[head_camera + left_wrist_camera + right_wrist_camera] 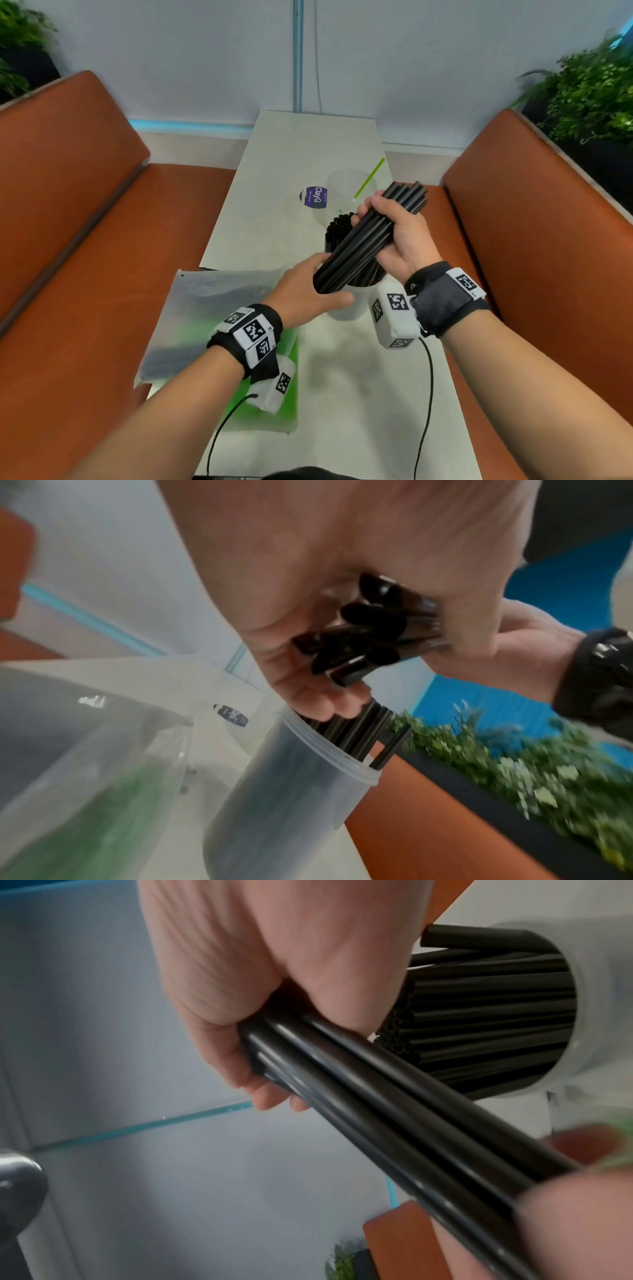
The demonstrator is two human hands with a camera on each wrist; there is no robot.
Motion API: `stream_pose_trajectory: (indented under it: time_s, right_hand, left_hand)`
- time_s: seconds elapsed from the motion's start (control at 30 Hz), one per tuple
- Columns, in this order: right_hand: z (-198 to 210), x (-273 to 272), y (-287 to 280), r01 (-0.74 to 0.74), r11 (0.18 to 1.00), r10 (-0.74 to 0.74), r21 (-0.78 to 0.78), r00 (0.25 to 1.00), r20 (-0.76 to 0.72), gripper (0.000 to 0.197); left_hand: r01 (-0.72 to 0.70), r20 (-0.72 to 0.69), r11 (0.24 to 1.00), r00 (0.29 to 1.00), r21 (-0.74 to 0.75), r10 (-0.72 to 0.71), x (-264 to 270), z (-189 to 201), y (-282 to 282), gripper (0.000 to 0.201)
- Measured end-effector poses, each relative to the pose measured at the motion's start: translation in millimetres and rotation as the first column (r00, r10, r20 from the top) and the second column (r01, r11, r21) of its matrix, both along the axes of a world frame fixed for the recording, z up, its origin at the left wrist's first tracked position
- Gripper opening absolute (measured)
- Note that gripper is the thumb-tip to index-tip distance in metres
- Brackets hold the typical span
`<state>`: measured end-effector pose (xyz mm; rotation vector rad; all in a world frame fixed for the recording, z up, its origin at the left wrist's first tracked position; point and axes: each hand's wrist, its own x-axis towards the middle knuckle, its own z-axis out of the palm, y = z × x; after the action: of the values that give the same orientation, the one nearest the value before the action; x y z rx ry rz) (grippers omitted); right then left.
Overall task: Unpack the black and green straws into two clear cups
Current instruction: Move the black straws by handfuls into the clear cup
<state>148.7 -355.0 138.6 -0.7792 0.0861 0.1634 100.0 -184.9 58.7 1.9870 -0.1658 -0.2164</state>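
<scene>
Both forearms reach in over the near end of the white table (342, 377), each wrist strapped with a black band carrying marker tags. Left of the forearms, on the table's near-left part, lies a clear plastic bag (212, 308) with green straws (260, 407) showing through it.

Just beyond the bag stands a clear cup (356, 305), already packed with black straws (496, 1010). Above this cup, the right hand (400, 236) curls its fingers around a bundle of black straws (366, 240), held slanted with its upper end away from the cup. The left hand (308, 291) cups the bundle's lower end, the straw tips butting against its palm, fingers bent loosely around them just over the cup's rim.

Farther along the table from that cup stands a 2nd clear cup (342, 181) holding 1 green straw (370, 178) that leans right. Beside it a clear object bears a purple label (315, 197).
</scene>
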Motion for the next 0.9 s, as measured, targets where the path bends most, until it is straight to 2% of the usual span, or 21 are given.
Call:
stream_pose_trajectory:
  time_s: [0.07, 0.13, 0.17, 0.23, 0.4, 0.47, 0.53, 0.7, 0.9]
  right_hand:
    - [7, 3, -3, 0.060, 0.997, -0.061, 0.056, 0.998, 0.008, 0.010]
    - [10, 4, -2, 0.105, 0.989, -0.106, 0.107, 0.994, -0.001, 0.013]
    - [9, 3, -1, 0.112, 0.988, -0.113, 0.105, 0.994, 0.004, 0.013]
    - [7, 0, 4, 0.105, 0.991, -0.107, 0.078, 0.994, 0.025, 0.012]
    - [12, 4, -10, 0.152, 0.986, -0.145, -0.071, 0.985, 0.094, 0.011]
    - [14, 10, -19, 0.195, 0.973, -0.178, -0.126, 0.975, 0.129, 0.014]
    - [12, 14, -25, 0.244, 0.951, -0.215, -0.188, 0.963, 0.165, 0.018]
    - [2, 24, -36, 0.331, 0.901, -0.286, -0.280, 0.939, 0.192, 0.021]
    - [-13, 35, -40, 0.417, 0.822, -0.358, -0.389, 0.908, 0.217, 0.019]
  left_hand:
    - [-0.169, -0.066, 0.956, 0.985, -0.241, 0.158, 3, 7, 1, 0.054]
    - [-0.330, -0.222, 0.832, 0.941, -0.446, 0.254, 8, 11, 1, 0.053]
    - [-0.368, -0.272, 0.790, 0.926, -0.490, 0.263, 9, 13, -1, 0.054]
    - [-0.346, -0.263, 0.810, 0.933, -0.474, 0.245, 9, 14, -8, 0.051]
    - [-0.295, -0.255, 0.900, 0.942, -0.322, 0.217, 5, 1, -7, 0.042]
    - [-0.227, -0.198, 0.963, 0.960, -0.147, 0.197, 4, -9, -4, 0.029]
    - [-0.121, -0.126, 0.991, 0.984, 0.063, 0.129, 2, -20, -5, 0.046]
    - [0.123, -0.094, 0.939, 0.991, 0.322, -0.098, 4, -24, -20, 0.067]
    - [0.252, -0.186, 0.798, 0.966, 0.547, -0.177, 4, -24, -29, 0.078]
